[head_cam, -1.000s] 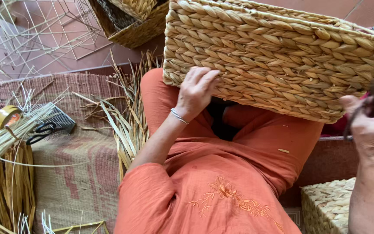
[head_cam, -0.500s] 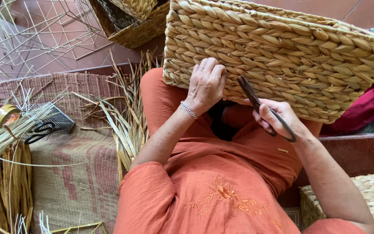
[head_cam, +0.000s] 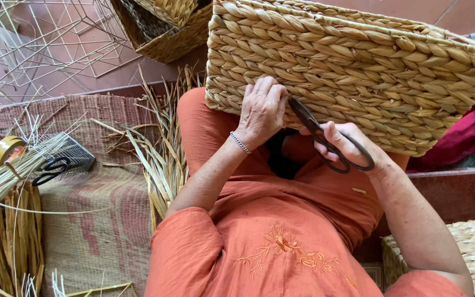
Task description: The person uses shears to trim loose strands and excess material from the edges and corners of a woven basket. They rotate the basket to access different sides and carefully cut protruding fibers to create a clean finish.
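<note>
Fingers of the left hand (head_cam: 261,110) lie pressed together, flat against the lower edge of the woven basket (head_cam: 358,71) resting on the lap. Right hand (head_cam: 343,144) fingers grip black scissors (head_cam: 325,137), blades touching the basket beside the left fingertips.

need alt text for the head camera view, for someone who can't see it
A person in orange clothes steadies a woven basket on their lap with the left hand while the right hand points black scissors at its weave. Dried reeds lie on a mat beside them.
</note>
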